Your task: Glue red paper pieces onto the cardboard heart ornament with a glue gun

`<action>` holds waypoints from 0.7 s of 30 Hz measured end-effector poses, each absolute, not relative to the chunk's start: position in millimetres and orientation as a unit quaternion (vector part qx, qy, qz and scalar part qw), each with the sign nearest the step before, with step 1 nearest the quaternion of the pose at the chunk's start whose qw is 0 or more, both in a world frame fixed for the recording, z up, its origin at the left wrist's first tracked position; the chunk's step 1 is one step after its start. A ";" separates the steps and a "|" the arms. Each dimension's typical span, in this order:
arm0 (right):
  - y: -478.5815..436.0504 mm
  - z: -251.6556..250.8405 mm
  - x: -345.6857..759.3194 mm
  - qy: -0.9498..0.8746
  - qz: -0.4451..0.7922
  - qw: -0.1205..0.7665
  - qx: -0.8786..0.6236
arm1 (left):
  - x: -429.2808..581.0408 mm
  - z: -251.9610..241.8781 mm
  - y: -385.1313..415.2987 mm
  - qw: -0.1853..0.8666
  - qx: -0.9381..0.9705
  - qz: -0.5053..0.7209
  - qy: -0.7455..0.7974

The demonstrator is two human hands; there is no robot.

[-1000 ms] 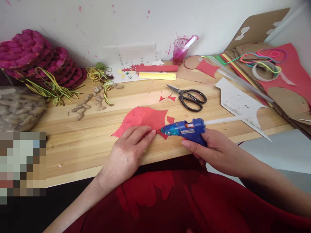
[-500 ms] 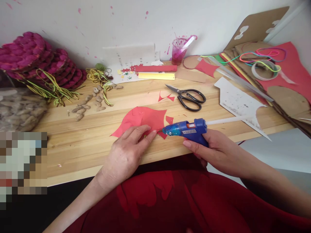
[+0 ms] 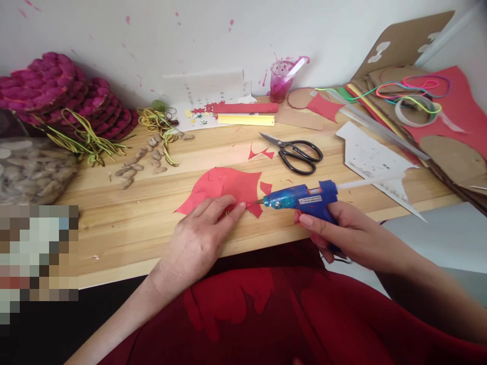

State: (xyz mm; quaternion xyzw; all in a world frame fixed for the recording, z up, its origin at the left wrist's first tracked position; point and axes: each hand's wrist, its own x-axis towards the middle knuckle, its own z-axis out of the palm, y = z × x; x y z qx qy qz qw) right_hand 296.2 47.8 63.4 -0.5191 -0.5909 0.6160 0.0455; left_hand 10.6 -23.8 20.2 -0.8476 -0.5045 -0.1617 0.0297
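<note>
My right hand (image 3: 344, 235) is wrapped around the grip of a blue hot glue gun (image 3: 319, 200), with a long translucent glue stick (image 3: 359, 183) sticking out of its back. The gun's nozzle points left, close to the fingertips of my left hand (image 3: 203, 235). That hand is closed, thumb and fingers pressing on a cut sheet of red paper (image 3: 213, 182) lying on the table. Its fingers cover part of the paper, and anything small beneath them is hidden. Small red scraps (image 3: 265, 188) lie beside the sheet.
Black-handled scissors (image 3: 294, 152) lie beyond the paper. Peanuts (image 3: 131, 170) and yarn tassels (image 3: 89, 142) are at left, near pink woven stacks (image 3: 49, 91). A stained plastic cup (image 3: 280, 81) stands against the wall. White card (image 3: 375, 157), tape (image 3: 416, 110) and cardboard (image 3: 452, 152) are at right.
My right hand has drawn the glue gun back to the right and slightly up, leaving its nozzle farther from my left fingertips. My left hand stays on the red paper.
</note>
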 end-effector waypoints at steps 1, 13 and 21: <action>47.7 61.6 299.1 -0.569 0.634 0.059 -0.520 | 10.6 21.0 -23.6 0.029 -0.849 -0.157 -0.503; 42.8 50.0 301.8 -0.466 0.713 0.163 -0.498 | 12.1 26.8 -24.9 0.000 -0.850 -0.146 -0.505; 42.4 48.7 299.2 -0.443 0.717 0.188 -0.505 | 14.9 21.0 -34.1 -0.025 -0.857 -0.135 -0.497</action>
